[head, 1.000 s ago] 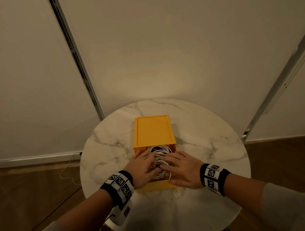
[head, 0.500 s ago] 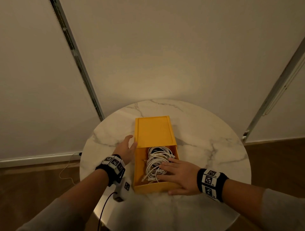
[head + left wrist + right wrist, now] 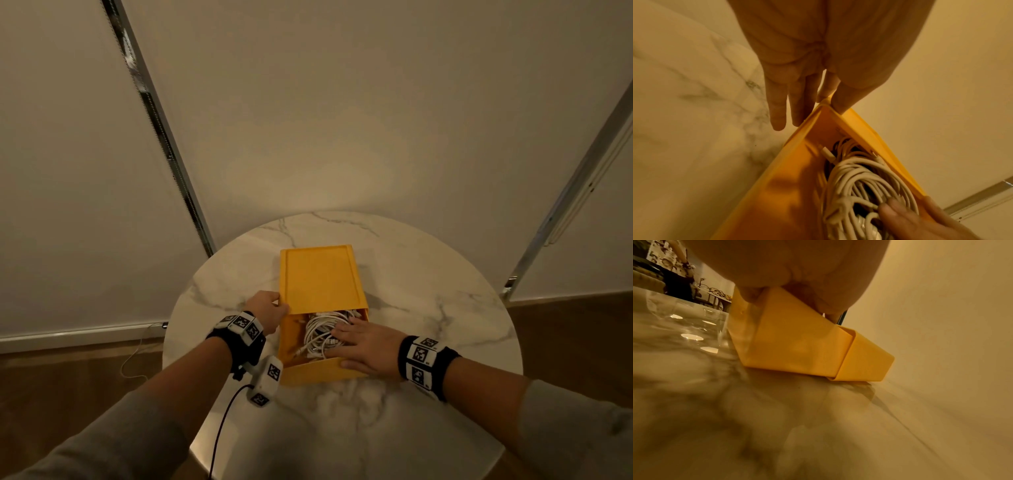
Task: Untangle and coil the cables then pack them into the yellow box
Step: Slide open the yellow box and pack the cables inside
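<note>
Head view: left hand [image 3: 265, 310] pinches the yellow box [image 3: 291, 346] lid [image 3: 320, 275]; flat right hand [image 3: 368, 347] presses cables [image 3: 320, 330] down. Closing comes next.

Two bare forearms reach into view from grey sleeves [image 3: 113, 435] pushed up toward the elbows. Each wrist wears a black band [image 3: 445, 368] set with white square tiles — every tile printed with a black-and-white blocky marker pattern. Under the left wrist [image 3: 245, 330] hangs a small white camera unit [image 3: 267, 380], also carrying printed markers, on a black mount. A thin black cable [image 3: 222, 428] runs from that unit back along the arm and out of view. The left hand [image 3: 267, 310] and right hand [image 3: 368, 347] are bare — no gloves or rings visible.
</note>
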Motion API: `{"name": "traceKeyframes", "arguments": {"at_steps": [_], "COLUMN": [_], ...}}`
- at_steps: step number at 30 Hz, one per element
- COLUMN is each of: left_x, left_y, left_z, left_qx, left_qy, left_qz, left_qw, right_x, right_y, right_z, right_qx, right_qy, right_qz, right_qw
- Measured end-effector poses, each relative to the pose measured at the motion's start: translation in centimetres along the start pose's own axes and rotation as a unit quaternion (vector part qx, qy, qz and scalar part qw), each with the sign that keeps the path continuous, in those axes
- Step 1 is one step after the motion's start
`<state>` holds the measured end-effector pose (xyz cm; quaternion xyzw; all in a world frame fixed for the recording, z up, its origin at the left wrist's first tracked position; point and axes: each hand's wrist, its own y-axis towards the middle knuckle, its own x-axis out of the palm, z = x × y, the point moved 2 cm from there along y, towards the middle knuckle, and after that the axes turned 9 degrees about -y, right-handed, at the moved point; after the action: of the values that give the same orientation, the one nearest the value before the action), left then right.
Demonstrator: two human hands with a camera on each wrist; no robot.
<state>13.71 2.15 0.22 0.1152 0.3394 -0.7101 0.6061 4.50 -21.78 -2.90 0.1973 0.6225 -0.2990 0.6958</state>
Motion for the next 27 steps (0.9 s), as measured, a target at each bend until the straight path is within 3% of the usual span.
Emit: {"name": "traceKeyframes", "arguments": {"at_steps": [4,8,14,18,22,27], "left_x": [-0.2,-0.1,0.3,0.8,0.7,0.7], "left_y": [0.1,0.3,-0.3,-0.9,-1.1,-1.2], "left_z": [0.3,0.7,0.8,0.3,0.3,0.2], "left_qx": [0.021,0.018,0.032,0.036,0.042,0.042], "left_qy": [0.033,0.067,0.102,0.066,0.032,0.015], "left_qz": [0.01,0.027,0.033,0.038,0.037,0.034], "left_qw": [0.999,0.997,0.994,0.996,0.998,0.998], "right_x": [-0.8,-2.0,-0.6,-0.1,-0.2,-0.8], "right_y": [1.0,1.1,0.5,0.3,0.5,0.4], "right_z": [0.6,2.0,1.7,1.3,1.2,1.0], "right_qx": [-0.012,0.014,0.018,0.027,0.037,0.036], "right_qy": [-0.046,0.016,0.042,0.006,0.031,-0.013], "right_qz": [-0.013,-0.061,0.041,0.08,0.022,-0.028], "right_qw": [0.999,0.998,0.998,0.996,0.999,0.999]}}
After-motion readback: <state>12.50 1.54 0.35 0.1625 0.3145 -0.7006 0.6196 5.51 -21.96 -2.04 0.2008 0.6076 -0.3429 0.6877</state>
